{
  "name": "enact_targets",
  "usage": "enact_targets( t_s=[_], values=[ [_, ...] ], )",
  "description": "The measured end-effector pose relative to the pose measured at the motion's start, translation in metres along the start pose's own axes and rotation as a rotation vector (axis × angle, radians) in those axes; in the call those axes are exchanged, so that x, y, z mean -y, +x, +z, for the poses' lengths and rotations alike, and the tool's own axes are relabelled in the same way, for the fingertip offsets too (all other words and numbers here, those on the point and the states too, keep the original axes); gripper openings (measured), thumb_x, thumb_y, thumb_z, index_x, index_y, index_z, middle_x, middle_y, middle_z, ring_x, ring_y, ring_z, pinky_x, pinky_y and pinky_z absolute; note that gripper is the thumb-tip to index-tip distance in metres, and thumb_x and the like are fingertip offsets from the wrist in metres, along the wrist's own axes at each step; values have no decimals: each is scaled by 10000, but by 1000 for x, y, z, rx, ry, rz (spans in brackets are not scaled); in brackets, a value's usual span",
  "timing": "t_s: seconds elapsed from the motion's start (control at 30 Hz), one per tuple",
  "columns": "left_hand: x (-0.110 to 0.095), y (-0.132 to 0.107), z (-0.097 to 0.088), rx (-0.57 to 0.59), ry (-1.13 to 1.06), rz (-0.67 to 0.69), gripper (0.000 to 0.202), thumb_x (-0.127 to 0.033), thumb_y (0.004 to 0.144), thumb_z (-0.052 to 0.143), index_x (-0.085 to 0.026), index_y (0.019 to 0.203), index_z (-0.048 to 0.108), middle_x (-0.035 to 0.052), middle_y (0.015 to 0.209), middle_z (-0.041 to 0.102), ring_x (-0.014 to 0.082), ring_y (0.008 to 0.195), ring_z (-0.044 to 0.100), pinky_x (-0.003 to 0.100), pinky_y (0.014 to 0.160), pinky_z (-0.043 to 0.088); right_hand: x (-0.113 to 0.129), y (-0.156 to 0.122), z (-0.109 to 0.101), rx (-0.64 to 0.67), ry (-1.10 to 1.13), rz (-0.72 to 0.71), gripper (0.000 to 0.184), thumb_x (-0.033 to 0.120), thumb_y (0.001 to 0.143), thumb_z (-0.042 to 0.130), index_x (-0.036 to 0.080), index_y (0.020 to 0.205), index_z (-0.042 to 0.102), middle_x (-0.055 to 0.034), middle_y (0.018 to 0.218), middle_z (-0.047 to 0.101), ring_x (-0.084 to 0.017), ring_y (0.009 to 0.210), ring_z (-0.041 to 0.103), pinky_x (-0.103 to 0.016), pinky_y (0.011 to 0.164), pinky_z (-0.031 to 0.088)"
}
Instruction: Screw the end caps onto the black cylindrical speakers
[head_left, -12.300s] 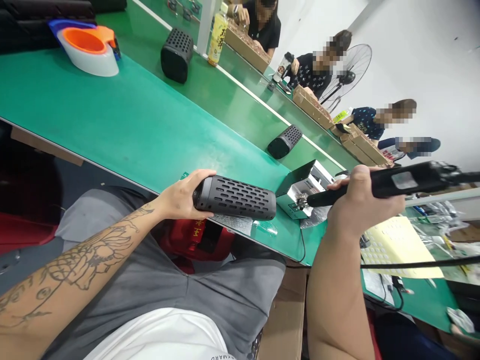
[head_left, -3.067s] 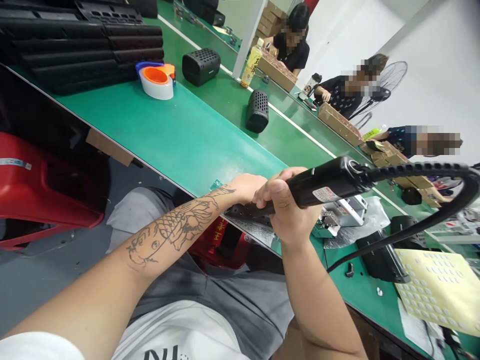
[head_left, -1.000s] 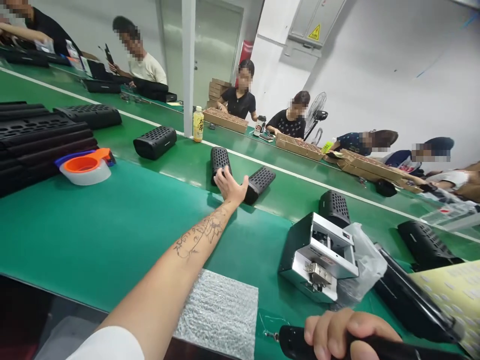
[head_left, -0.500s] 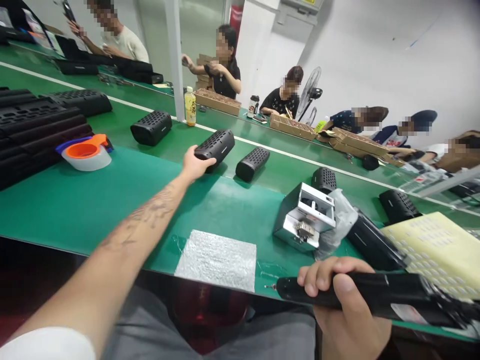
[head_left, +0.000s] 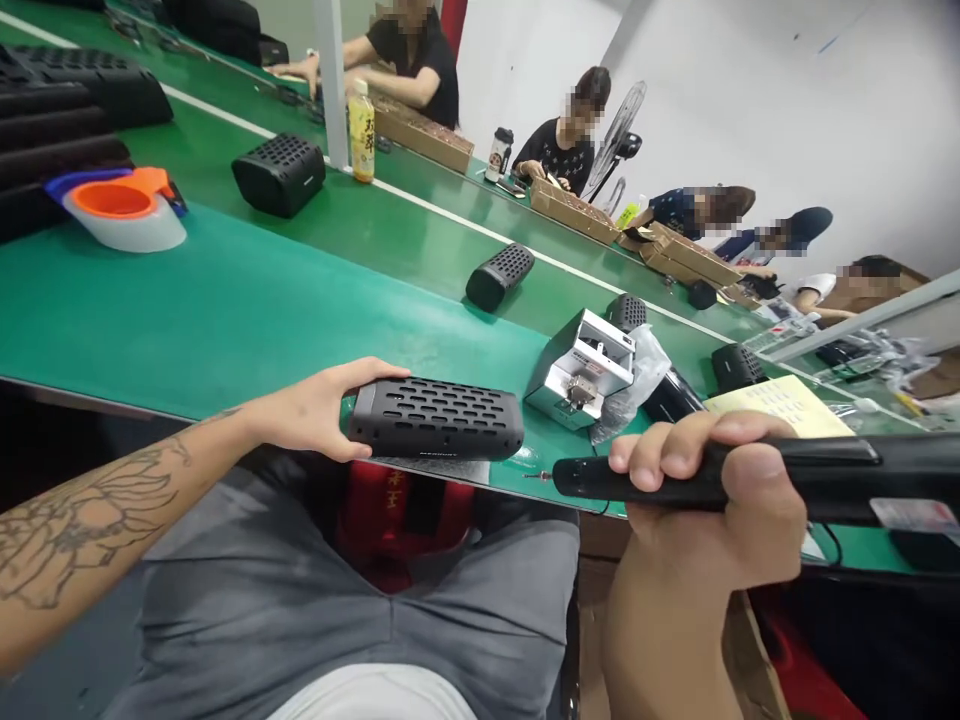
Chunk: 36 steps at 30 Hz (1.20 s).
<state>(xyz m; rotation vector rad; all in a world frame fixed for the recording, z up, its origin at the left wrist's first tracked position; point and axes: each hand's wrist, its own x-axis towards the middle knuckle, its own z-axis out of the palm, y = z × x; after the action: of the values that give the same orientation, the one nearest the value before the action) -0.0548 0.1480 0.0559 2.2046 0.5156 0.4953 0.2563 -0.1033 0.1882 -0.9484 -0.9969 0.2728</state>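
Observation:
My left hand (head_left: 319,410) grips one end of a black perforated speaker (head_left: 435,418), which lies level at the near edge of the green bench (head_left: 225,310). My right hand (head_left: 712,505) is wrapped round a black electric screwdriver (head_left: 750,478). The screwdriver's thin bit points left, a short way right of the speaker's free end and not touching it.
A metal feeder box (head_left: 581,362) with a plastic bag stands just behind. More black speakers (head_left: 501,275) lie on the belt. An orange tape dispenser (head_left: 120,208) sits at far left, a yellow sticker sheet (head_left: 772,405) at right. Several people work at the far side.
My left hand has lifted a speaker off the belt and drawn it back to the bench's near edge. The right hand with the screwdriver has risen a little. The view has tipped downward.

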Motion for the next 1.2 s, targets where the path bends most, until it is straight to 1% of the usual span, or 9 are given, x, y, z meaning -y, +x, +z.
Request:
enact_targets(
  t_s=[0.17, 0.23, 0.33, 0.47, 0.63, 0.8, 0.9, 1.0, 1.2],
  values=[
    [12, -14, 14, 7, -78, -27, 1016, -345, 724, 1018, -423, 1695, 728, 72, 1571, 835, 393, 1327, 875, 460, 1079, 783, -23, 8, 15, 57, 47, -22, 266, 401, 978, 978, 266, 988, 749, 84, 660, 669, -149, 456, 643, -303, 501, 610],
    [13, -17, 18, -18, -112, -35, 1009, -330, 702, 1022, -440, 1667, 748, 60, 1552, 840, 394, 1323, 874, 469, 1092, 779, -32, 8, 19, 82, 51, -14, 264, 393, 980, 982, 268, 987, 748, 87, 654, 669, -150, 455, 655, -302, 500, 617],
    [12, -18, 20, -30, -145, -29, 992, -341, 690, 1031, -443, 1641, 769, 53, 1533, 847, 387, 1298, 875, 463, 1077, 782, -42, 7, 23, 103, 49, 3, 265, 390, 989, 976, 268, 981, 741, 90, 655, 671, -149, 454, 663, -299, 499, 627],
    [11, -16, 20, -5, -125, -31, 1008, -351, 719, 1025, -409, 1682, 734, 71, 1536, 839, 378, 1290, 876, 437, 1023, 788, -50, 7, 24, 128, 27, 21, 303, 429, 989, 992, 262, 973, 740, 92, 654, 676, -147, 460, 669, -299, 497, 634],
    [12, -16, 21, -32, -147, -35, 996, -387, 693, 1070, -443, 1640, 766, 60, 1544, 836, 398, 1295, 867, 495, 1106, 776, -58, 8, 23, 166, 54, 53, 287, 408, 989, 996, 253, 951, 758, 85, 659, 695, -141, 468, 675, -298, 512, 652],
    [12, -16, 19, 30, -136, -9, 1038, -465, 748, 1070, -438, 1711, 685, 103, 1644, 777, 428, 1373, 839, 563, 1169, 754, -61, 15, 23, 214, 68, 78, 298, 399, 973, 1015, 259, 926, 756, 85, 653, 694, -136, 465, 666, -286, 500, 652],
    [16, -18, 19, 50, -125, -7, 1057, -460, 773, 1053, -456, 1745, 639, 104, 1649, 768, 441, 1404, 826, 556, 1128, 769, -61, 18, 26, 241, 46, 115, 348, 426, 967, 1029, 259, 886, 735, 84, 639, 681, -134, 463, 659, -284, 499, 651],
    [21, -19, 20, 36, -104, 13, 1066, -453, 781, 1046, -476, 1760, 624, 97, 1657, 758, 445, 1425, 817, 549, 1111, 775, -62, 20, 27, 274, 24, 123, 361, 444, 965, 1039, 267, 909, 728, 92, 636, 671, -130, 456, 648, -279, 503, 647],
    [24, -21, 24, 15, -94, 54, 1104, -405, 780, 1050, -499, 1787, 606, 85, 1660, 749, 423, 1411, 826, 531, 1137, 767, -66, 29, 23, 369, 70, 154, 394, 445, 954, 1045, 263, 898, 700, 88, 622, 650, -133, 439, 634, -278, 493, 634]
  ],
)
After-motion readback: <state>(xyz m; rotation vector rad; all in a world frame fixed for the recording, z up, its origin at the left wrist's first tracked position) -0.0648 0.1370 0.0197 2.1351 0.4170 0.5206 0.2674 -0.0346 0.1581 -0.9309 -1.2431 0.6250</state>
